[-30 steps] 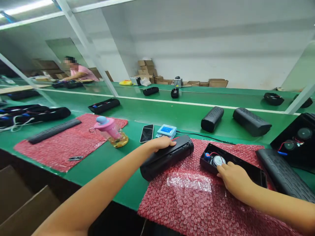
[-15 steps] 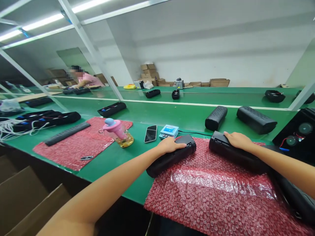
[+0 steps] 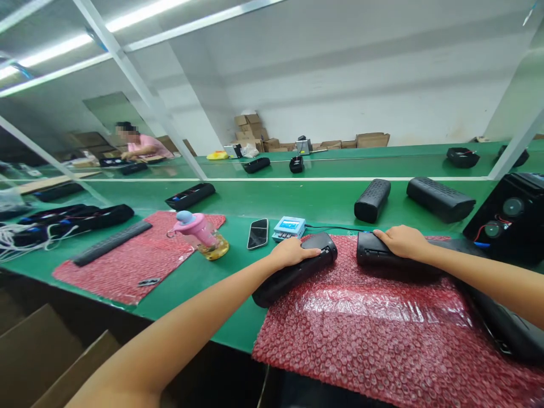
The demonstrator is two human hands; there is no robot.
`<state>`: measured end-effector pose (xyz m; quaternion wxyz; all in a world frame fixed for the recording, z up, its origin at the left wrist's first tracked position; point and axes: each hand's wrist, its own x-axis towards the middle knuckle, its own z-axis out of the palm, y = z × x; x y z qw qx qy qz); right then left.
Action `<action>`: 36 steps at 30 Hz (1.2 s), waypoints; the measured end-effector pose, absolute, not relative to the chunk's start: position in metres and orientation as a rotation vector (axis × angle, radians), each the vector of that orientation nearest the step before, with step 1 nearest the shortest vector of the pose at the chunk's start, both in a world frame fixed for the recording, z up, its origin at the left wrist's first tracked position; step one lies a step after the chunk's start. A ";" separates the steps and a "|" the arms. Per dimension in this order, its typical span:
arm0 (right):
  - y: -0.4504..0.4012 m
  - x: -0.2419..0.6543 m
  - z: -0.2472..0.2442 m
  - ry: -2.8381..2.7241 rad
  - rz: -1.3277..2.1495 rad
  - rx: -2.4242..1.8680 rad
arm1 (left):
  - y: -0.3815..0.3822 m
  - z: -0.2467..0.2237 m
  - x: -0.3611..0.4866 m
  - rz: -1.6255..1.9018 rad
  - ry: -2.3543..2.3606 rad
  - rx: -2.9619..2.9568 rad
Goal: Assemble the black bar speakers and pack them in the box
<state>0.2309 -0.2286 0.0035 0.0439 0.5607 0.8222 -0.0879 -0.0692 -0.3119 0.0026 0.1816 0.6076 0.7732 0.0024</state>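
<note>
My left hand (image 3: 292, 255) grips the top of a long black speaker housing (image 3: 276, 286), its thumb stretched along the upper face. That housing lies slantwise on the left edge of a red bubble-wrap sheet (image 3: 340, 340). My right hand (image 3: 402, 242) is closed over the top of a second black speaker housing (image 3: 382, 263), which lies on the same sheet with its near end facing the first. The fingertips of both hands are partly hidden. Another dark housing (image 3: 505, 326) rests at the sheet's right side, under my right forearm.
Behind my hands are a light-blue device (image 3: 289, 226) with a cable, a phone (image 3: 258, 233) and a pink-lidded bottle (image 3: 204, 238). Two closed housings (image 3: 372, 200) stand farther back. An open housing with speaker drivers (image 3: 510, 215) stands right. A co-worker (image 3: 144, 146) sits far left.
The right housing has turned to lie more level across the sheet, and my right hand has shifted slightly left with it. My left hand stays on its housing. The camera view has shifted slightly.
</note>
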 end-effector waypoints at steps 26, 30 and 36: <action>-0.334 0.288 -0.067 3.364 0.389 1.038 | -0.315 -0.007 -0.005 -0.136 2.283 2.099; -0.363 0.292 -0.070 3.490 0.427 1.059 | -0.331 -0.028 -0.004 -0.022 2.294 2.402; -0.370 0.355 -0.043 3.430 0.433 1.688 | -0.358 -0.054 -0.001 0.313 2.152 2.978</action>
